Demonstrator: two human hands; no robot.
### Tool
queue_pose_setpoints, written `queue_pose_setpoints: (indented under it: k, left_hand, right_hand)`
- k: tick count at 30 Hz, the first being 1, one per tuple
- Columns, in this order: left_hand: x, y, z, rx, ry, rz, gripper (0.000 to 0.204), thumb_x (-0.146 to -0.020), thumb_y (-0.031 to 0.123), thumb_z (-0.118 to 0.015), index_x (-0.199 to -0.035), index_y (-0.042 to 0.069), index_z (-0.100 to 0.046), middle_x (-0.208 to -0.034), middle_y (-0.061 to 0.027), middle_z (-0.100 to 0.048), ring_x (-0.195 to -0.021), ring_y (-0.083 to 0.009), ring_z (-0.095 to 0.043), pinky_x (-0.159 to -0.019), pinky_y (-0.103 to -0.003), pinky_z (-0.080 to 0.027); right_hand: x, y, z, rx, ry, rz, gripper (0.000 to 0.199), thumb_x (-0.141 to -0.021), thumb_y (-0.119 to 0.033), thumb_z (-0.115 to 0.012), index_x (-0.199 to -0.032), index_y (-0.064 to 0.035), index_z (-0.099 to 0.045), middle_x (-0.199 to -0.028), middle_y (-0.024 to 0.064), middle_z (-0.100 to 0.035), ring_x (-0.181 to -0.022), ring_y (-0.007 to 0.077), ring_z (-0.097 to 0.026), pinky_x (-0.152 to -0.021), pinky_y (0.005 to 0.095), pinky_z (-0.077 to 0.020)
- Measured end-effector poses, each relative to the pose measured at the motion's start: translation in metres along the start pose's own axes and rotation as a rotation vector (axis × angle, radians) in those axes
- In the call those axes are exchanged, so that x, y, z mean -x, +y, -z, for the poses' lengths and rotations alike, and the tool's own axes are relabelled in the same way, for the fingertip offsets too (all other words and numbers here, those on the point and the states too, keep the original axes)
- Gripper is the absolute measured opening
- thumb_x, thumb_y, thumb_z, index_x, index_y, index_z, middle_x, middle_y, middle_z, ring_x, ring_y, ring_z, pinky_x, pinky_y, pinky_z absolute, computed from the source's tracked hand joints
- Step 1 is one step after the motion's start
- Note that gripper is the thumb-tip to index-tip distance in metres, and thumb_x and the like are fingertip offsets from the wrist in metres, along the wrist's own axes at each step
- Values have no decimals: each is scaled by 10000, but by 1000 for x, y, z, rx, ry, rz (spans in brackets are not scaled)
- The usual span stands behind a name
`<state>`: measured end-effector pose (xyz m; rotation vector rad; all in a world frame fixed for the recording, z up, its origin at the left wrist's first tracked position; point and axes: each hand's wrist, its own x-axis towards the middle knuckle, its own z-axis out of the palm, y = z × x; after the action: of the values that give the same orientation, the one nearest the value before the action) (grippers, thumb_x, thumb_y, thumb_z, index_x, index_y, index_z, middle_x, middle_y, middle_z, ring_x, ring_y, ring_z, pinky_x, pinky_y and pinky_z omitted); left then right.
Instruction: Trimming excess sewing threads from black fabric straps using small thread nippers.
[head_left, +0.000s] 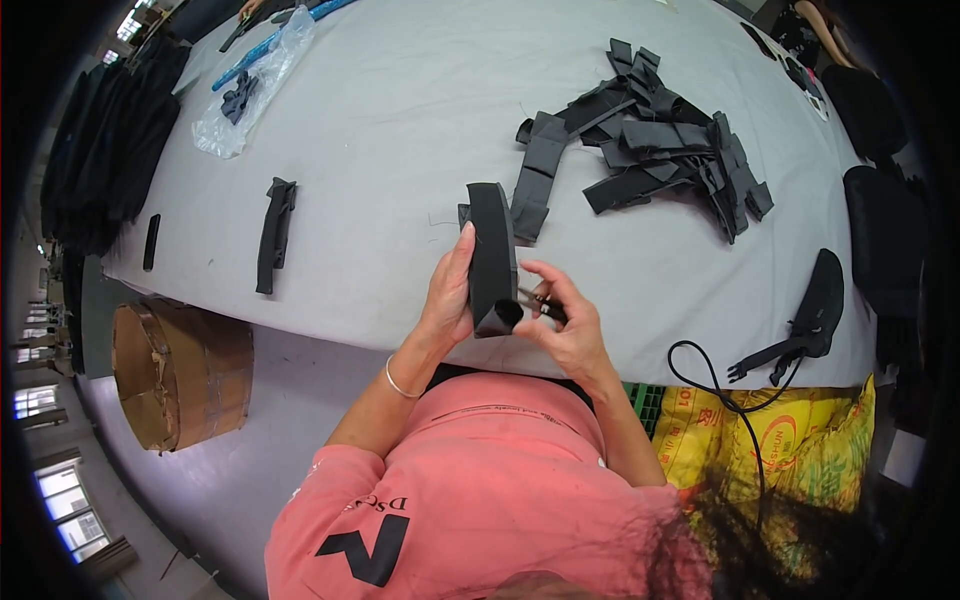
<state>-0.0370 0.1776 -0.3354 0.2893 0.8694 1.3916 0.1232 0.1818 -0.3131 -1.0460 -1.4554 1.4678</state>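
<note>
My left hand (450, 290) grips a folded black fabric piece (491, 255) upright above the near edge of the table, thumb along its left side. My right hand (570, 325) pinches a small pair of thread snips (543, 304) with dark handles. The tips of the snips point at the right edge of the piece, near its lower open end; whether they touch it I cannot tell. Just beyond, a jointed-looking strip of black fabric pieces (541, 165) runs up to a tangled heap of similar pieces (670, 150). Loose threads lie left of the held piece.
Further left lie another black fabric piece (275, 237), a thin black strip (151, 242) and a clear plastic bag (255, 95). At right are a black case with a buckle strap (815, 310) and a black cord (690, 345). A cardboard box (185, 370) and yellow sacks (780, 430) flank me.
</note>
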Motion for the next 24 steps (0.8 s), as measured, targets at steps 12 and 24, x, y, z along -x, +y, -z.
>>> queue_pose_setpoints:
  k: [12,24]
  left_hand:
    - [16,-4,0,-147,-357,254,659,-894,314,-607,-1416,62,-296,-1296,-99,-491,-1137,-200,-536,-996,-399,-423]
    - [19,8,9,-344,-374,48,550,-751,3,-728,-1213,27,-430,-1039,-65,-553,-995,-204,-612,-876,-337,-497]
  right_hand:
    - [-2,12,11,197,57,244,189,-690,117,-629,-831,-5,-659,-668,16,-537,-621,84,-486,-593,206,-393]
    - [9,13,31,-111,-327,43,254,-672,127,-600,-862,-12,-697,-710,19,-582,-607,93,-523,-561,219,-414]
